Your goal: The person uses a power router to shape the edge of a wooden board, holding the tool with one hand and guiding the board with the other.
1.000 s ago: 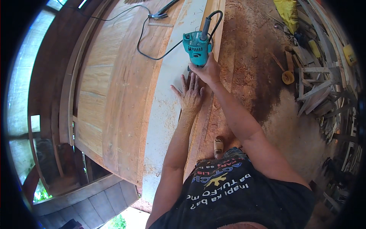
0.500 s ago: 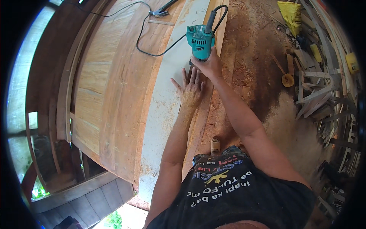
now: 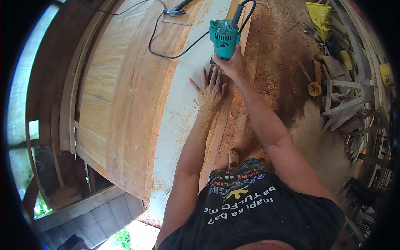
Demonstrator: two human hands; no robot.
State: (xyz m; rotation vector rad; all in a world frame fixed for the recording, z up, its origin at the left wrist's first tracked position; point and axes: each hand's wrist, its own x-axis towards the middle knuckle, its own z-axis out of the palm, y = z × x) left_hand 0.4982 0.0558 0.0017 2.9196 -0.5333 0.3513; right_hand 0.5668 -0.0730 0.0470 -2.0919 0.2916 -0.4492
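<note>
My right hand (image 3: 233,64) is wrapped round the lower end of a teal corded power tool (image 3: 223,38), which stands on a long pale board (image 3: 171,133) dusted with shavings. Just nearer me, my left hand (image 3: 210,89) lies with fingers spread on the board near its right side, fingertips close to the tool's base and touching a narrow dark piece that is partly hidden under them. The tool's black cord loops leftward over the wide wooden planks (image 3: 98,108).
A hammer-like tool (image 3: 175,12) and a thin stick (image 3: 177,23) lie at the upper left. On the right are sawdust-covered ground (image 3: 271,50), a yellow sack (image 3: 321,21), a yellow scoop-like container (image 3: 314,88) and piled timber offcuts (image 3: 346,104). An open-sided wooden wall runs along the left.
The teal tool in my right hand has moved away from me along the board and slightly right. My left hand has slid a little the same way, fingers still spread. The view has shifted slightly.
</note>
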